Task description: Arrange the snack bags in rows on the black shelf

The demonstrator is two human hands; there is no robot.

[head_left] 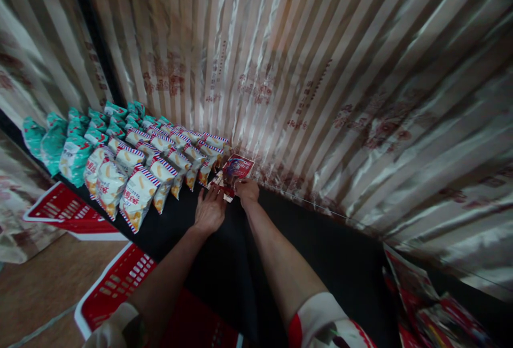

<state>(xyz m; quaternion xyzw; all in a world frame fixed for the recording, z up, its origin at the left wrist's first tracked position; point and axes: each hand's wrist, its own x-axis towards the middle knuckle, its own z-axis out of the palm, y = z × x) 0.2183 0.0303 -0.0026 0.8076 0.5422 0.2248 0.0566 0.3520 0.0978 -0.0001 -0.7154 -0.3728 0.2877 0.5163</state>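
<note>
Near the row end of snack bags, both my hands are at a red, shiny packet (238, 168) that leans up by the curtain. My right hand (247, 191) is closed on its lower right side. My left hand (211, 210) rests palm down with fingers stretched and somewhat spread, their tips touching the shiny lower left part. Whether one packet or two lie there is hard to tell in the dim light. Just left stand white snack bags (139, 193) with red and blue striped edges, in several rows. Behind them on the left are green snack bags (75, 154).
A black-covered table (312, 246) runs diagonally beneath everything. A striped curtain (256, 59) hangs along its back. Red baskets (120, 278) with white rims stand below the front edge. More red packets (417, 284) lie at the lower right.
</note>
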